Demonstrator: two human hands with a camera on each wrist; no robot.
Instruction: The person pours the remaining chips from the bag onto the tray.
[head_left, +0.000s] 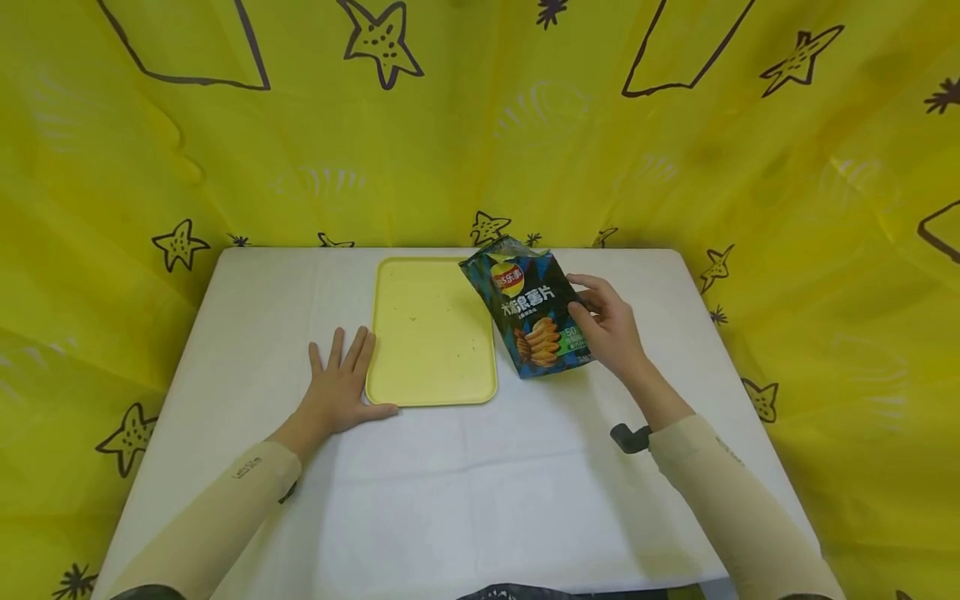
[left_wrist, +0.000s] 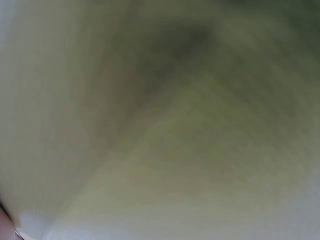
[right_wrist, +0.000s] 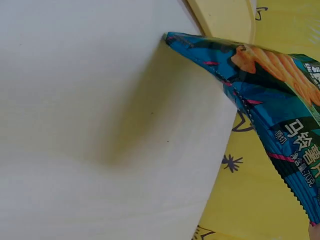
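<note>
In the head view my right hand pinches the right edge of a dark blue potato chip bag, which is held tilted above the table beside the tray. The bag's top looks torn open; its inside cannot be seen. The right wrist view shows the lower side of the chip bag and only a sliver of hand. My left hand lies with spread fingers at the lower left corner of a yellow tray, its fingertips and thumb against the rim. Small dark specks dot the tray. The left wrist view is mostly blurred sleeve.
A white-covered table carries the tray. Behind and beside it hangs a yellow curtain with drawn starfish. Something black shows at the table's near edge. A small dark device sits by the right cuff.
</note>
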